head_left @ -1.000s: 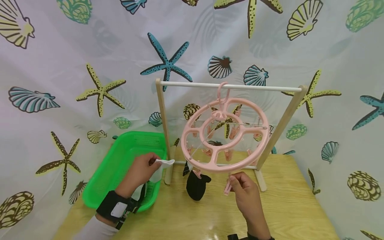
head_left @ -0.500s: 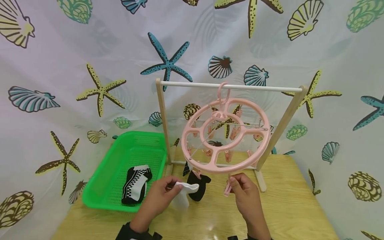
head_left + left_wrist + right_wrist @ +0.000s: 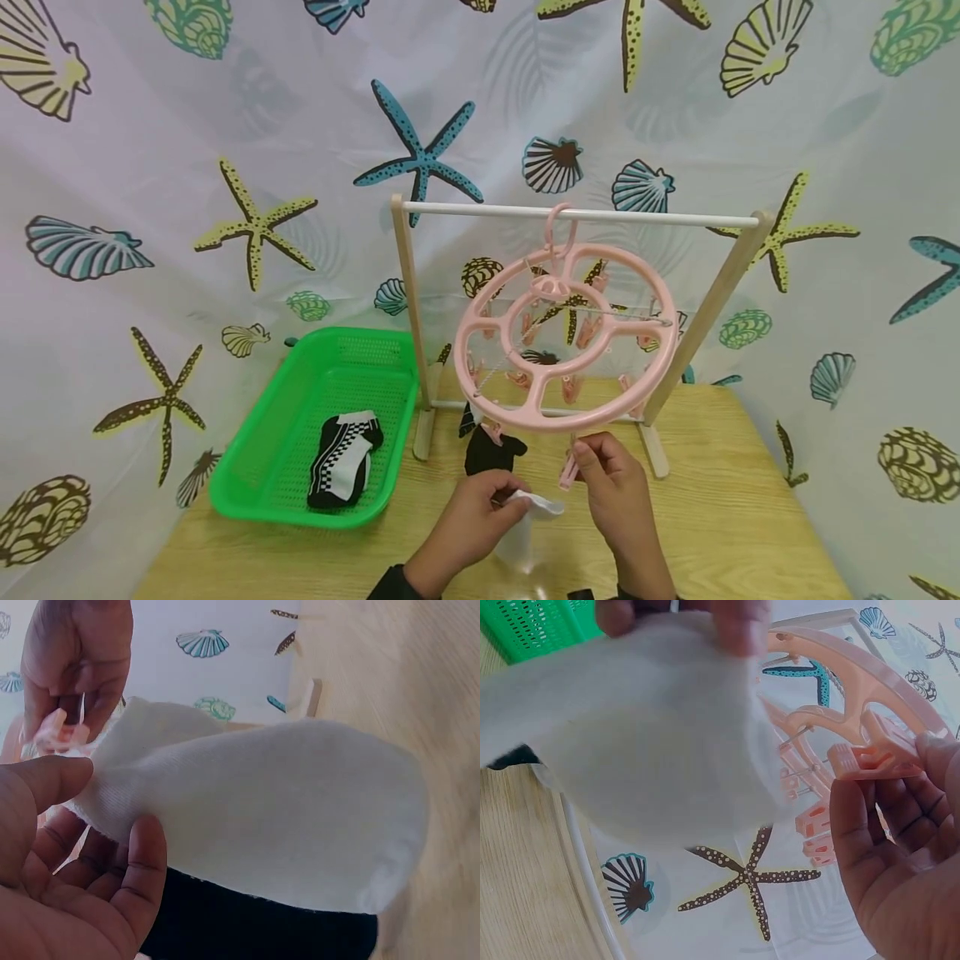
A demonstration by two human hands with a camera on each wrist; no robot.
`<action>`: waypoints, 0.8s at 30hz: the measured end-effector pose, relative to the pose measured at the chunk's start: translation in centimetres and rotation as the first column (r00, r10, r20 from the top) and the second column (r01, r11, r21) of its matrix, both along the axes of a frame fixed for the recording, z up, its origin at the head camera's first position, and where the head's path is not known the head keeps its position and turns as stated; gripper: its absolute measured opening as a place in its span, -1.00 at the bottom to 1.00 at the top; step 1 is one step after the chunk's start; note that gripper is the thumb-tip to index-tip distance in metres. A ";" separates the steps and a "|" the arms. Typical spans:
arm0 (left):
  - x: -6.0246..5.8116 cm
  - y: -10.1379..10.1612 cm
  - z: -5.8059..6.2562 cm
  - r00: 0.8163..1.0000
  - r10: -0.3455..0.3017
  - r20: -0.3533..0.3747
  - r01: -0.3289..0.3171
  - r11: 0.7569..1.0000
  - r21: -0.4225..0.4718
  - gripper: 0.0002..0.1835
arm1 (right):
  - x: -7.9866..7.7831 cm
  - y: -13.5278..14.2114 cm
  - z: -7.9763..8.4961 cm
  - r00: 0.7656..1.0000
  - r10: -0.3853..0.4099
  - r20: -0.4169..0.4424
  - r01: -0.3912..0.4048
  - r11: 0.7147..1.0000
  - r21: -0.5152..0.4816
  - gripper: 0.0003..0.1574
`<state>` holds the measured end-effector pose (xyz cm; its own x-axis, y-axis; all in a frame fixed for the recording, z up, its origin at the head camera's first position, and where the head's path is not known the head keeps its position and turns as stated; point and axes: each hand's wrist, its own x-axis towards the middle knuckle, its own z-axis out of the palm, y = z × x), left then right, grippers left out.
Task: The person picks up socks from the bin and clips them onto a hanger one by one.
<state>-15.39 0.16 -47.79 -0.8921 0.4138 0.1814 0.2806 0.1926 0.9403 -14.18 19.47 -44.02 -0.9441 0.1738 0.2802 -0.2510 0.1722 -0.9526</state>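
Observation:
My left hand pinches a white sock by its cuff, and the rest of the sock hangs below the fingers. My right hand holds a pink clothespin between thumb and fingers, under the front rim of a round pink drying hanger. In the right wrist view the sock is close beside that clothespin. A black sock hangs from another clip of the hanger, partly behind my left hand.
The hanger hooks over the white bar of a wooden-legged rack, with several more pink clips dangling from it. On the left, a green basket holds black-and-white checkered socks. A wooden table lies beneath everything.
My left hand has carried the white sock from over the basket rightward, past the black sock, towards the right hand. My right hand has stayed at the clothespin.

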 end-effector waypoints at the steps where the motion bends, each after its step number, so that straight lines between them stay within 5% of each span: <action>1: 0.0 0.4 0.2 1.000 -0.006 -0.014 0.006 1.000 0.003 -0.92 | 0.0 0.0 0.0 1.000 -0.001 -0.003 0.001 1.000 0.004 -0.71; 7: 0.0 1.8 1.0 0.998 0.015 -0.055 -0.014 1.000 0.026 -0.90 | 0.1 0.0 -0.1 1.000 -0.011 0.001 0.011 1.000 0.017 -0.75; 17: -0.2 2.5 1.3 0.995 0.097 0.006 -0.097 0.990 0.104 -0.86 | 0.1 -0.2 -0.4 1.000 -0.027 -0.011 0.028 0.998 0.056 -0.80; 24: 0.0 2.7 1.6 0.995 0.084 0.054 -0.091 0.984 0.155 -0.80 | 0.1 -0.3 -0.5 0.999 -0.024 -0.024 0.025 0.998 0.060 -0.82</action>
